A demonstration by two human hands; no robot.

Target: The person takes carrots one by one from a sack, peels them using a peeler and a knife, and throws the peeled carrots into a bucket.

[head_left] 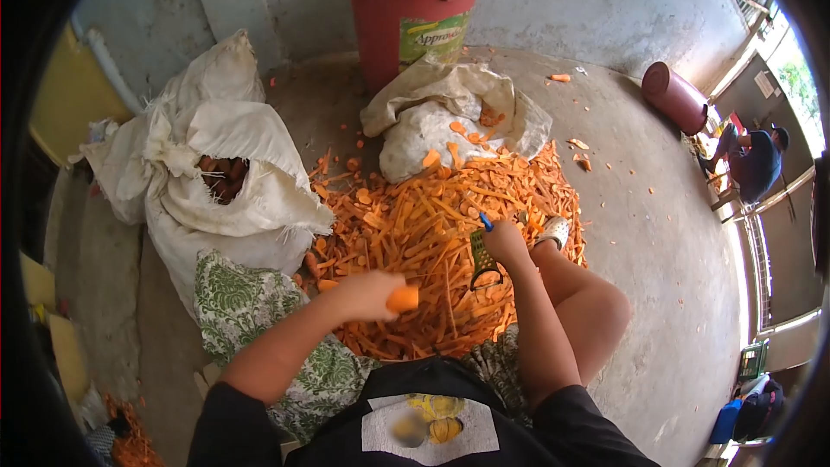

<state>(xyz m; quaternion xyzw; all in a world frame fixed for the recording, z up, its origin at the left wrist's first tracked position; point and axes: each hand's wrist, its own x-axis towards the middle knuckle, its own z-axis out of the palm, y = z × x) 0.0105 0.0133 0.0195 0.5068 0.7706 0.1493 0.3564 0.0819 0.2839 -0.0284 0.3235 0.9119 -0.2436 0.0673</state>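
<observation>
My left hand [370, 296] is closed around a thick, peeled orange carrot [403, 298], whose blunt end sticks out to the right. In my right hand [508, 244] is a peeler [483, 258] with a blue handle and a green, slotted, hoop-ended body that points down. The carrot and the peeler are apart. Below both hands spreads a large heap of orange strips and slices [432, 233] between my legs.
White sacks [233, 130] stand at left, one torn open over reddish-brown roots [225, 178]. Behind the heap are a crumpled sack [432, 134] and a red tub [380, 26]. A dark red bucket [673, 97] lies at right, near a seated person [752, 164].
</observation>
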